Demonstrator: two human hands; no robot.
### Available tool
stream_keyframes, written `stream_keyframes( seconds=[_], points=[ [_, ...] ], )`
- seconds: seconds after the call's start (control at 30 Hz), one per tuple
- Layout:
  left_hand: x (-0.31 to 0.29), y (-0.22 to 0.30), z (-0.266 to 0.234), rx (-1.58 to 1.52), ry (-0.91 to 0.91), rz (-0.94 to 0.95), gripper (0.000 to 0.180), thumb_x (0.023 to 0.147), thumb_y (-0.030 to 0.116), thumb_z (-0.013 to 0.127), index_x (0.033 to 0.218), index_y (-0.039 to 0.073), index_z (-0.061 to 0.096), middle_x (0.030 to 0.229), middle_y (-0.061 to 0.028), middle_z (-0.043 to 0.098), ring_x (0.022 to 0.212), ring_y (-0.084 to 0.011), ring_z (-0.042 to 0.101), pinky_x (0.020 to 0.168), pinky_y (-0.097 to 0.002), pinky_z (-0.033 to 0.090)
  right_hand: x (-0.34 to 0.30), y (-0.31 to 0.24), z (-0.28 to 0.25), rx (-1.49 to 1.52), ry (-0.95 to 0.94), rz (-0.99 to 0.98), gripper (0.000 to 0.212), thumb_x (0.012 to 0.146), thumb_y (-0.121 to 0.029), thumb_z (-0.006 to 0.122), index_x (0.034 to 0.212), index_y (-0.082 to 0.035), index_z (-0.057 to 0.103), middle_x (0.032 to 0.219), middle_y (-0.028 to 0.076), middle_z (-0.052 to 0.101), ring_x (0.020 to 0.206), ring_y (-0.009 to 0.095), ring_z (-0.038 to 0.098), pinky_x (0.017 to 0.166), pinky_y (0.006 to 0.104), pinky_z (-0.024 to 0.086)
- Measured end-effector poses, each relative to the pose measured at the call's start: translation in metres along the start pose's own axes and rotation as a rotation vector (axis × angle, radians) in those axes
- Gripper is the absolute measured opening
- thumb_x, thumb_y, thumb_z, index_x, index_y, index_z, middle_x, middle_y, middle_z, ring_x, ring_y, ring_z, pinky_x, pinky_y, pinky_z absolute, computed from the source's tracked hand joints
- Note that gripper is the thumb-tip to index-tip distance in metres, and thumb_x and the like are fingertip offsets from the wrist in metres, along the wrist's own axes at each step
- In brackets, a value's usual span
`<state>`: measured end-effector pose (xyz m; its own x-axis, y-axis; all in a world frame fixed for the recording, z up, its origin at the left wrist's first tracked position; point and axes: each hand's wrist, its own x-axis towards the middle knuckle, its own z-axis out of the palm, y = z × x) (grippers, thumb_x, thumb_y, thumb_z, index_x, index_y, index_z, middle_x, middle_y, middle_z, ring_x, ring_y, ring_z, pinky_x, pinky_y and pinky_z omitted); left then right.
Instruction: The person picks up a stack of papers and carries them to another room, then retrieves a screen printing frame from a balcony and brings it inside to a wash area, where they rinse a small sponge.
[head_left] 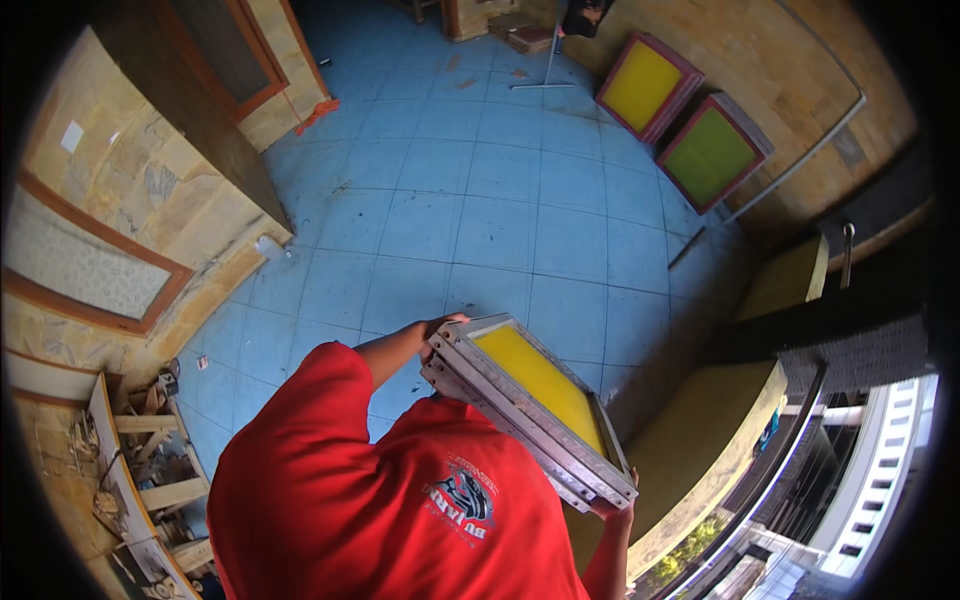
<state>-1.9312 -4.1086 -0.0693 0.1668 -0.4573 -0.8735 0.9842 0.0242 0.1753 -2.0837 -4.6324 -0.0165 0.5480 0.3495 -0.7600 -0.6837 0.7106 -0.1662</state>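
Red shirt (380,490) fills most of the foreground, and just past it is the thing being worked with: a stack of frames (549,396), metal-looking edges, yellow panel on top, held up tilted with its long side running down to the right. Left hand (440,327) is clamped over the upper left corner, right hand (618,508) is cupped round the lower right corner, though I can't see most of its fingers. So the step in hand looks like plain two-handed holding or carrying, nothing set down yet. Can't tell exactly how many frames are in there, at least two by the layered edges.

My take: the next move calls for both hands shifting together, because the layers could slide apart if one end dips. Also worth minding the olive-topped counter (690,445) near the right hand.

Further out it's blue tiled floor (480,225), then well apart from the hands, a green-faced frame (710,152) and a yellow-faced frame (643,85) leaning against the stone-look wall (760,70).
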Motion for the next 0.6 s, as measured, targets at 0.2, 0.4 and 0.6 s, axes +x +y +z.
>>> stream_keyframes(
  seconds=[0.2, 0.4, 0.6],
  points=[
    [-0.076, -0.079, -0.108, -0.322, -0.065, 0.11, 0.078, 0.065, 0.068, 0.047, 0.122, 0.015, 0.049, 0.129, -0.0112, 0.042, 0.116, -0.0329, 0.037, 0.086, -0.0563, 0.029, 0.066, -0.002, 0.113, -0.157, 0.035, 0.243, 0.082, 0.073, -0.069, 0.029, 0.128, -0.008, 0.038, 0.131, 0.015, 0.039, 0.116, 0.036, 0.038, 0.093, 0.0589, 0.027],
    [-0.154, -0.054, -0.235, -0.648, -0.07, 0.127, 0.07, 0.068, 0.063, 0.05, 0.117, 0.014, 0.052, 0.12, -0.0081, 0.051, 0.107, -0.0314, 0.048, 0.086, -0.0548, 0.034, 0.186, 0.01, 0.291, -0.382, 0.081, 0.439, 0.081, 0.073, -0.068, 0.032, 0.128, -0.008, 0.038, 0.131, 0.014, 0.04, 0.116, 0.036, 0.038, 0.092, 0.0604, 0.025],
    [-0.221, -0.082, -0.289, -0.837, 0.03, 0.368, 0.063, 0.068, 0.061, 0.048, 0.106, 0.011, 0.057, 0.106, -0.0081, 0.058, 0.094, -0.0308, 0.053, 0.081, -0.0531, 0.038, 0.251, 0.044, 0.451, -0.614, 0.099, 0.542, 0.076, 0.067, -0.066, 0.045, 0.12, -0.012, 0.048, 0.125, 0.013, 0.046, 0.111, 0.036, 0.042, 0.09, 0.0607, 0.028]
  ],
)
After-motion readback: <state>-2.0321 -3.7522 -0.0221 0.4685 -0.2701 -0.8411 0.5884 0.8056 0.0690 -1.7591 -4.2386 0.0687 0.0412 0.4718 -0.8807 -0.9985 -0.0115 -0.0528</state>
